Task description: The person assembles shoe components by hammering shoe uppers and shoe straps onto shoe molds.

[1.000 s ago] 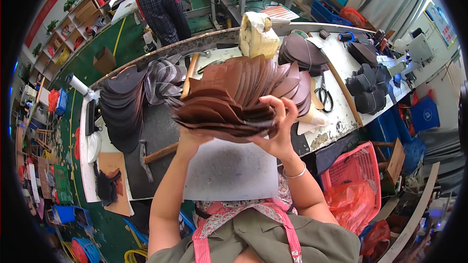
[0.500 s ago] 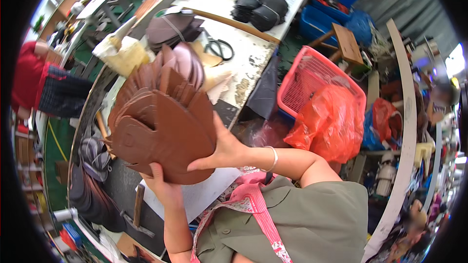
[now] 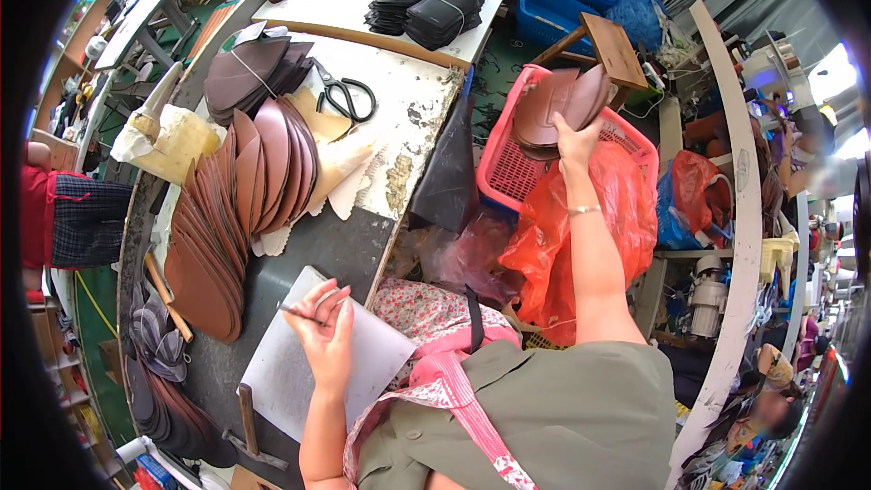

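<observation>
My right hand (image 3: pixel 577 141) reaches out over the pink plastic basket (image 3: pixel 499 168), closed on a small stack of brown leather pieces (image 3: pixel 544 109). Above a pale flat board (image 3: pixel 367 349) on the bench hovers my left hand (image 3: pixel 328 336). Its fingers are bent together around a thin dark thing, too small to name. To the left of the board, a long fan of brown leather pieces (image 3: pixel 213 227) lies overlapping on the bench, touched by neither hand. A red plastic bag (image 3: pixel 540 254) hangs over the basket's near side, beneath my right forearm.
Black-handled scissors (image 3: pixel 343 98) lie beside a tied dark leather stack (image 3: pixel 240 77). A hammer (image 3: pixel 249 426) rests near the bench's front. Farther back are tied black stacks (image 3: pixel 445 9). A wooden stool (image 3: pixel 617 54) stands behind the basket. Another person (image 3: pixel 82 218) is at the left.
Both hands held a big brown leather bundle; most of it now lies fanned on the bench. My right hand has swung right over the basket with several pieces. My left hand has let go.
</observation>
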`<action>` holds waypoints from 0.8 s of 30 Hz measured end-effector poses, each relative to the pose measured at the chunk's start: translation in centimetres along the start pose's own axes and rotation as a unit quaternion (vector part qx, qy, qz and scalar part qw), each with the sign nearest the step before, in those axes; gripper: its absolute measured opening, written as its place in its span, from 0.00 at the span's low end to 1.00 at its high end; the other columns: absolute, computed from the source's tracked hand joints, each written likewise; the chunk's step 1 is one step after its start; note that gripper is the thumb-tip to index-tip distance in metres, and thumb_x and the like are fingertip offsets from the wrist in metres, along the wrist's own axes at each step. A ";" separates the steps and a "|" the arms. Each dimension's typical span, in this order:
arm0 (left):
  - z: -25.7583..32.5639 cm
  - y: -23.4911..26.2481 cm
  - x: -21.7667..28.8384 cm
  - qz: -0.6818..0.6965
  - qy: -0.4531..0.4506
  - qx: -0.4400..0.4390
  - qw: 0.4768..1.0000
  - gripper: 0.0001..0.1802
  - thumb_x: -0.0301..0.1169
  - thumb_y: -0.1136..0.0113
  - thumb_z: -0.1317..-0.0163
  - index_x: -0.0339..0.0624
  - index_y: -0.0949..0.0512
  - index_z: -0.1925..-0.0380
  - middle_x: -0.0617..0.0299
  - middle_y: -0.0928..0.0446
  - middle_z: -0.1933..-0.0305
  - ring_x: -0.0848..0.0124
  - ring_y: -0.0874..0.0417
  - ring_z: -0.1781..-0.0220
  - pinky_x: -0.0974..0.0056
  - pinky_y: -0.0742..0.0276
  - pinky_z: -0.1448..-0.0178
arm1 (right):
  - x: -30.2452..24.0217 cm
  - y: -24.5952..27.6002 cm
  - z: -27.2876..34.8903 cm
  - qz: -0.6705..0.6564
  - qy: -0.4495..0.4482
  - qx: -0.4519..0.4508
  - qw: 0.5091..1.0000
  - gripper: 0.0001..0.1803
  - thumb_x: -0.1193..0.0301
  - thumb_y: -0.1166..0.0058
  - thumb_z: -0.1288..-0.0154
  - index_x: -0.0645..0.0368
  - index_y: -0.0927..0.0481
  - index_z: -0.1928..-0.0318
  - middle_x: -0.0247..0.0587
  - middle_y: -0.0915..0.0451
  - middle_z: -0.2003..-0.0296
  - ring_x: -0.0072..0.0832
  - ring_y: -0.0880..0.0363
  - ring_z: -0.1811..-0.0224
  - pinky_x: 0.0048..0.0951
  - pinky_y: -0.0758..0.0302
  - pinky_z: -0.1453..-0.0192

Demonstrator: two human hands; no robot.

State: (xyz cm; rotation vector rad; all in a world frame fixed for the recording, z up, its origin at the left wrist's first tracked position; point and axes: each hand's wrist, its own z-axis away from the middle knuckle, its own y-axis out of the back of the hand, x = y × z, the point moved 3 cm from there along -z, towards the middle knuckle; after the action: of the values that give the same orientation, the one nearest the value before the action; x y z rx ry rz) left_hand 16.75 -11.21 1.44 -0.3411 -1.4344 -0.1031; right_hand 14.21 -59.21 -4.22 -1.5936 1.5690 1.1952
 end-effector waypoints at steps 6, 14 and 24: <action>1.8 2.6 -0.5 -0.076 0.015 0.081 0.994 0.22 0.13 0.51 0.41 0.48 0.50 0.61 0.52 0.35 0.48 0.66 0.24 0.48 0.65 0.30 0.44 | 5.3 -4.0 -0.2 0.489 0.029 -0.101 0.866 0.25 0.68 0.42 0.50 0.61 0.38 0.54 0.52 0.27 0.61 0.50 0.21 0.62 0.44 0.23 0.61; 2.9 1.7 -1.3 -0.154 -0.023 0.080 0.985 0.22 0.15 0.47 0.43 0.46 0.49 0.61 0.50 0.34 0.49 0.66 0.25 0.50 0.64 0.30 0.46 | 16.6 -6.9 7.7 0.739 0.104 -0.255 0.614 0.24 0.63 0.43 0.45 0.60 0.33 0.51 0.44 0.30 0.61 0.42 0.20 0.66 0.36 0.20 0.68; 2.1 5.9 2.0 -0.358 -0.130 0.169 0.909 0.26 0.18 0.40 0.49 0.37 0.45 0.55 0.51 0.34 0.49 0.62 0.29 0.47 0.59 0.35 0.41 | -5.9 -6.2 8.0 0.220 0.251 -0.204 0.920 0.07 0.72 0.46 0.41 0.63 0.25 0.65 0.46 0.25 0.63 0.37 0.23 0.65 0.37 0.26 0.62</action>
State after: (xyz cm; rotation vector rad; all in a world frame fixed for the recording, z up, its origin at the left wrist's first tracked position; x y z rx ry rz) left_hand 16.67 -4.79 2.64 0.4905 -1.7496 -0.4105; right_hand 19.34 -48.67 -3.34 -1.9938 2.2039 1.5046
